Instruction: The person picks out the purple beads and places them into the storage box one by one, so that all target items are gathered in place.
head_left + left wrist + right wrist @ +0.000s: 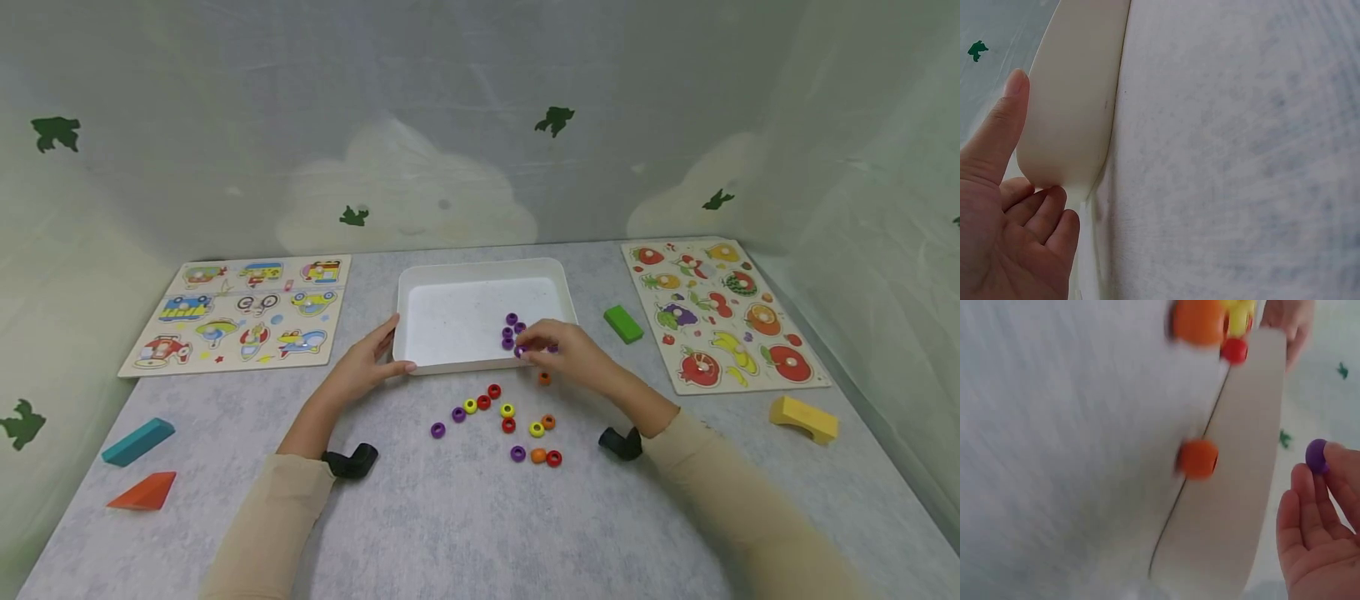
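Observation:
A shallow white tray [480,315] lies on the table in the head view. My left hand [365,360] holds its near left corner, thumb along the front wall and fingers at the left side; the left wrist view shows the thumb [1015,94] at the rim and the fingers curled against the corner. Over the tray's near right part, my right hand [564,353] pinches a purple bead [1316,456] between thumb and fingertips. Several purple beads [507,332] lie inside the tray close by. Before it are scattered loose beads: red [508,425], yellow [537,429], orange [538,456] and purple [438,430].
A vehicle puzzle board [255,287] lies at the back left, a fruit puzzle board [720,321] at the right. A green block [623,324], yellow arch block [804,419], teal block [138,442] and orange triangular block [147,492] lie around the sides. A pale curtain [480,125] hangs behind.

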`<state>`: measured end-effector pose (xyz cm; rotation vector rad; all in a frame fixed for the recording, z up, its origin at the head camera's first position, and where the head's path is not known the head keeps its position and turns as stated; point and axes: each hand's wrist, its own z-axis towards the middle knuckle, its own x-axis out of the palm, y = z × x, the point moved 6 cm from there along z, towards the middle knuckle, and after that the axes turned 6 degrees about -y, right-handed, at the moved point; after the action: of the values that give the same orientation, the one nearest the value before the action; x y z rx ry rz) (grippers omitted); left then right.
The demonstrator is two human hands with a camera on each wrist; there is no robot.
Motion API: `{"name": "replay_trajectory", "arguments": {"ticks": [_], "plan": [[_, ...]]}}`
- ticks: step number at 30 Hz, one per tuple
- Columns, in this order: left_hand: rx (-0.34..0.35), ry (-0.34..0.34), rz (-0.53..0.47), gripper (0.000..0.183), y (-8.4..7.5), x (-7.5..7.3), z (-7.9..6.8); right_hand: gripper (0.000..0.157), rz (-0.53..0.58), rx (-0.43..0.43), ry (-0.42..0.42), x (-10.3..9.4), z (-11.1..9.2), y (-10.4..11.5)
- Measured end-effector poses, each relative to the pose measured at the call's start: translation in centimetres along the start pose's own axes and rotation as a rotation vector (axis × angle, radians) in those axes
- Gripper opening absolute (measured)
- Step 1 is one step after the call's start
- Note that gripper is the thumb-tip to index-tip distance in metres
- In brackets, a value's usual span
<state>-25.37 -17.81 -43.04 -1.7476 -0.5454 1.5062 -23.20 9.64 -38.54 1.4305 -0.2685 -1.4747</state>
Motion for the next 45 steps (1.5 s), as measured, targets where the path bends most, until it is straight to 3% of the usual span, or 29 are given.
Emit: {"name": "replay_trajectory", "arguments": {"ticks": [4,9,13,17,23,28,33,37,45], "plan": [[0.000,0.001,-0.004,0.092,0.0,0.0,0.0,0.021,-0.079,0.119,-0.024,-0.4,2.1,-2.2],[0.001,0.006,-0.014,0.093,0.1,0.0,0.0,0.019,-0.177,0.246,0.056,0.2,3.5,-4.6],[0.000,0.006,-0.021,0.093,0.1,0.0,0.1,0.018,-0.238,0.283,0.111,0.9,3.9,-5.3],[-0.005,0.004,-0.017,0.093,0.3,0.1,0.1,0.020,-0.266,0.289,0.108,1.1,3.9,-5.2],[0.004,0.008,-0.029,0.093,0.3,0.2,0.1,0.029,-0.165,0.196,0.050,0.5,2.6,-3.5],[0.005,0.000,-0.015,0.093,0.3,0.1,0.1,0.034,-0.042,0.011,0.039,0.6,0.2,-0.7],[0.005,0.002,-0.010,0.093,0.1,0.1,0.0,0.034,0.017,-0.142,0.091,1.4,-2.7,1.6],[-0.004,0.001,-0.008,0.093,0.1,0.1,0.0,0.034,0.062,-0.148,0.174,2.5,-4.4,2.3],[-0.007,0.000,-0.002,0.093,0.1,0.1,0.0,0.031,0.081,-0.063,0.388,5.5,-6.4,1.6]]}}
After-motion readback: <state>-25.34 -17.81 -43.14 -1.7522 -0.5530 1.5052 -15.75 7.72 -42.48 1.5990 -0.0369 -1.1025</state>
